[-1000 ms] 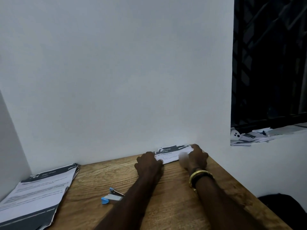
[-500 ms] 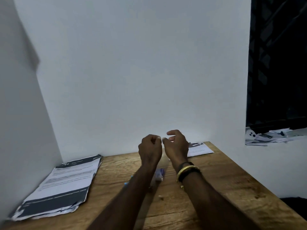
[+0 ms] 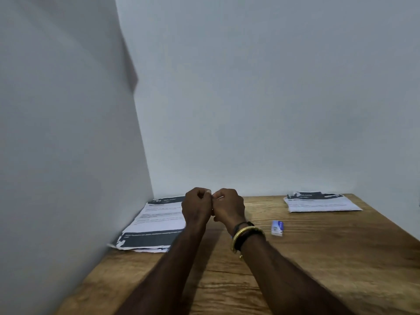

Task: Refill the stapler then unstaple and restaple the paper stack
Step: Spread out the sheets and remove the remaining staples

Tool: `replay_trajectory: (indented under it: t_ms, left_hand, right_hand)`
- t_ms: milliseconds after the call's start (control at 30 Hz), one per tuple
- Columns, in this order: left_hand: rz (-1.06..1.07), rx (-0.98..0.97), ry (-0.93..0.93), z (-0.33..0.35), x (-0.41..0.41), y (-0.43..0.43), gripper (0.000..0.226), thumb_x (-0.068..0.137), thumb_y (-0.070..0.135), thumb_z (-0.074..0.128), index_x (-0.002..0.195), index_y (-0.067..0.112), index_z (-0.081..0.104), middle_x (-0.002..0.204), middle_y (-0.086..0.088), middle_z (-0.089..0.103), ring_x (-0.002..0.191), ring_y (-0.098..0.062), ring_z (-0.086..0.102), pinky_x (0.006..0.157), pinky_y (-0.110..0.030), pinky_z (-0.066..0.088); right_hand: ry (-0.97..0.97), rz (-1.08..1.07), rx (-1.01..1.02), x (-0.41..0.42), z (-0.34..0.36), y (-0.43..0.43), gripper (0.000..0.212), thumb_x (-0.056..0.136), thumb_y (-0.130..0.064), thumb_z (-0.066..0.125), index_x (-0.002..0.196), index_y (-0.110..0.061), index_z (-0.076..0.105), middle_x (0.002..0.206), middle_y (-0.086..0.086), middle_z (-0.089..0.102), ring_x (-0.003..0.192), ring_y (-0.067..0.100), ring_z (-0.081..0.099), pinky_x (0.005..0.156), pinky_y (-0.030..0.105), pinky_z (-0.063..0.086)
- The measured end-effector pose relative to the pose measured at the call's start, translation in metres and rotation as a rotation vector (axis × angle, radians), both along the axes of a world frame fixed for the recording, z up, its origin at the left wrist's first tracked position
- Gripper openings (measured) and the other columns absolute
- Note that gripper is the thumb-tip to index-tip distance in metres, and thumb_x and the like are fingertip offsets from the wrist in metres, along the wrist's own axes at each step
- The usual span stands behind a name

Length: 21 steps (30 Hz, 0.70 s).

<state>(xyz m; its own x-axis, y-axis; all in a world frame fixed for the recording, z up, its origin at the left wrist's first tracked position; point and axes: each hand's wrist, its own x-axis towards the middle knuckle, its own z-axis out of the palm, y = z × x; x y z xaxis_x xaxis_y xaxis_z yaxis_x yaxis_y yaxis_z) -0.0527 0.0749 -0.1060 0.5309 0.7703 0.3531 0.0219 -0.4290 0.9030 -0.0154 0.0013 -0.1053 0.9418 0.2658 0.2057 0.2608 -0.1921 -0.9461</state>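
Observation:
My left hand (image 3: 196, 208) and my right hand (image 3: 229, 206) are raised together above the wooden table (image 3: 329, 258), knuckles touching and fingers curled. Their fingertips pinch a small pale strip (image 3: 213, 197), too small to identify. A small white and blue staple box (image 3: 277, 228) lies on the table to the right of my right wrist. One printed paper stack (image 3: 156, 221) with dark bands sits in the left corner, partly hidden by my left hand. A second paper stack (image 3: 318, 202) lies at the far right against the wall. The stapler is not in view.
White walls (image 3: 250, 110) close the table at the back and on the left. The table's right edge (image 3: 391, 226) runs diagonally down to the frame's edge. Gold and dark bangles (image 3: 246, 235) circle my right wrist.
My hands have left the right paper stack and risen together in front of me. The view has swung left, so the window is out of frame and the stapler is no longer seen.

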Motion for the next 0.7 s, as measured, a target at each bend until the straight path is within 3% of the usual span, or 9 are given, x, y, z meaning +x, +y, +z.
replay_trajectory:
  t_ms: [67,133,267,433,600,700]
  left_hand:
    - [0.028,-0.011,0.050,-0.006,-0.011,0.015,0.018,0.090,0.025,0.062,0.095,0.014,0.076,0.096,-0.002,0.076,0.098,-0.024,0.068,0.092,-0.040,0.053]
    - [0.063,-0.009,0.102,-0.011,-0.018,0.029,0.019,0.090,0.026,0.061,0.095,0.015,0.075,0.098,-0.002,0.076,0.101,-0.026,0.067,0.091,-0.038,0.052]
    - [0.145,-0.047,0.149,-0.020,-0.028,0.054,0.018,0.090,0.020,0.060,0.099,0.018,0.075,0.108,-0.003,0.076,0.109,-0.028,0.065,0.093,-0.033,0.047]
    - [0.188,-0.102,0.211,-0.031,-0.031,0.075,0.030,0.089,0.010,0.053,0.114,0.021,0.068,0.120,-0.005,0.071,0.118,-0.029,0.061,0.097,-0.032,0.043]
    - [0.225,-0.133,0.218,-0.035,-0.027,0.080,0.034,0.092,0.010,0.049,0.120,0.022,0.063,0.124,-0.007,0.068,0.120,-0.030,0.059,0.096,-0.032,0.043]
    - [0.251,-0.120,0.180,-0.033,-0.025,0.082,0.032,0.093,0.011,0.049,0.119,0.022,0.064,0.125,-0.006,0.068,0.120,-0.030,0.059,0.099,-0.034,0.043]
  right_hand:
    - [0.004,0.034,-0.068,-0.007,-0.006,0.015,0.017,0.083,-0.025,0.064,0.071,-0.017,0.073,0.068,0.004,0.076,0.060,0.024,0.076,0.064,0.045,0.066]
    - [0.007,0.066,-0.150,-0.012,-0.011,0.028,0.021,0.081,-0.028,0.061,0.074,-0.013,0.075,0.075,0.009,0.078,0.073,0.031,0.078,0.072,0.046,0.066]
    - [0.026,0.114,-0.337,-0.016,-0.021,0.052,0.033,0.075,-0.030,0.067,0.100,-0.009,0.075,0.104,0.016,0.078,0.100,0.036,0.075,0.089,0.038,0.061]
    - [0.013,0.084,-0.450,-0.015,-0.034,0.076,0.047,0.082,-0.036,0.072,0.121,-0.013,0.063,0.130,0.013,0.068,0.121,0.035,0.065,0.091,0.035,0.054]
    - [0.008,0.016,-0.440,-0.012,-0.033,0.093,0.038,0.090,-0.037,0.064,0.122,-0.016,0.064,0.133,0.012,0.066,0.123,0.035,0.064,0.092,0.036,0.052]
    - [0.059,0.013,-0.337,-0.011,-0.033,0.096,0.029,0.089,-0.031,0.063,0.113,-0.016,0.070,0.126,0.012,0.070,0.118,0.036,0.066,0.086,0.034,0.050]
